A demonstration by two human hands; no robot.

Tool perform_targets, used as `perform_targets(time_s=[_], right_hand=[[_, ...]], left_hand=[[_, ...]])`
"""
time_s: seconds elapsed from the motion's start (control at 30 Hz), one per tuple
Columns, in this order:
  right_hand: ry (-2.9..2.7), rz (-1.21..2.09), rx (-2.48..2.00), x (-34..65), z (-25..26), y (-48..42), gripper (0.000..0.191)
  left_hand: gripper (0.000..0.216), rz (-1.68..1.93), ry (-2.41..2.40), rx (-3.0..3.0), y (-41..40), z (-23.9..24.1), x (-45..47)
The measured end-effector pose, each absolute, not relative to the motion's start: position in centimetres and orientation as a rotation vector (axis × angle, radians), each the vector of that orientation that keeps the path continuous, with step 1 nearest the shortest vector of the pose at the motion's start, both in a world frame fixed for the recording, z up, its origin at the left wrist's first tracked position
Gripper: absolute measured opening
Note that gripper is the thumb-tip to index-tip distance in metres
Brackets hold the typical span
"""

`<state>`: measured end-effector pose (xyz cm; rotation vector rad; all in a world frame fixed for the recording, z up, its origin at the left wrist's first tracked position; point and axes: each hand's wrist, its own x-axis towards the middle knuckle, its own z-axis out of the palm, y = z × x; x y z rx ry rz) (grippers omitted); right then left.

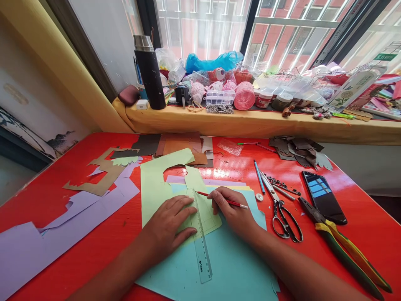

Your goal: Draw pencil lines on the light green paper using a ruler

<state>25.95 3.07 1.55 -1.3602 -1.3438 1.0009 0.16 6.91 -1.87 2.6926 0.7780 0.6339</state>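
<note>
- A craft workspace set against a large barred window.
- The red counter is strewn with cut coloured paper, brown card scraps, scissors, pliers and a clear ruler.
- The far window sill is crowded with ribbon rolls, a clear bead box, small jars and a black flask.

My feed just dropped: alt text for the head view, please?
The left hand presses a clear ruler onto light green paper while the right hand holds a red pencil at its edge; scissors and pliers lie nearby.
</note>
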Motion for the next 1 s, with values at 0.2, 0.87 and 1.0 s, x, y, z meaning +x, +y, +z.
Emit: perform_targets(time_s=[0.2,0.87,1.0], right_hand=[[-1.349,1.010,-1.371,25.83,1.66,3.04,0.047],[-1.382,1.010,-1.376,25.92,1.69,3.09,0.043],[-1.415,0.968,-1.383,25.94,1.89,3.07,0.046]], left_hand=[[0.033,0.622,0.780,2.687,6.90,-1.75,0.17],[0.032,0.623,0.775,2.690,6.90,-1.60,0.19],[0.032,0.618,0.779,2.689,6.95,-1.59,0.22]])
